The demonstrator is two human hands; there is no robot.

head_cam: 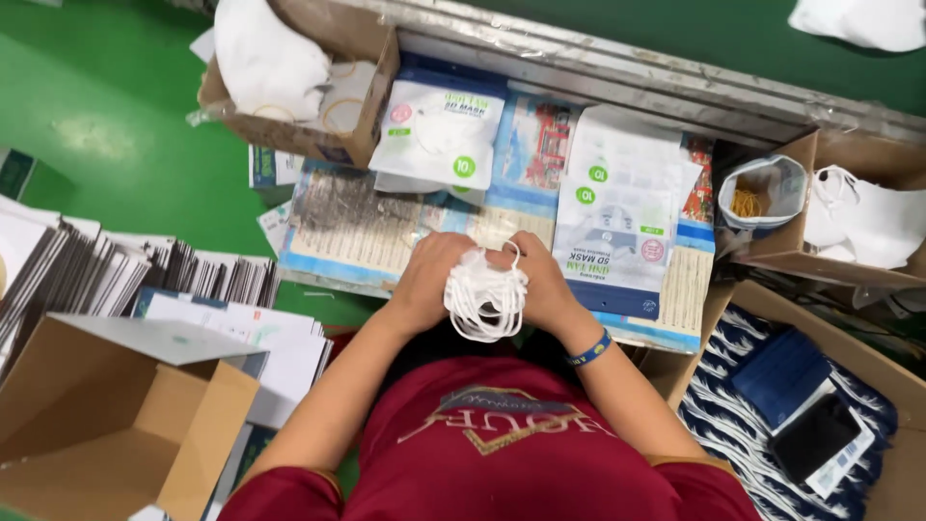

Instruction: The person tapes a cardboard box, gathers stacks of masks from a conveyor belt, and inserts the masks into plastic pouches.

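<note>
Head cam: your left hand (431, 277) & right hand (540, 280) both clamped round a stack of white masks (484, 294), fingers curled, held at centre just near of the table (386, 241). Mask packets (617, 232) lie far right; cardboard box (106, 415) near left.

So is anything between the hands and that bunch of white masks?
No. Both the left hand and the right hand already grip the stack of white masks directly, with its ear loops hanging below; nothing visible sits between them.
</note>
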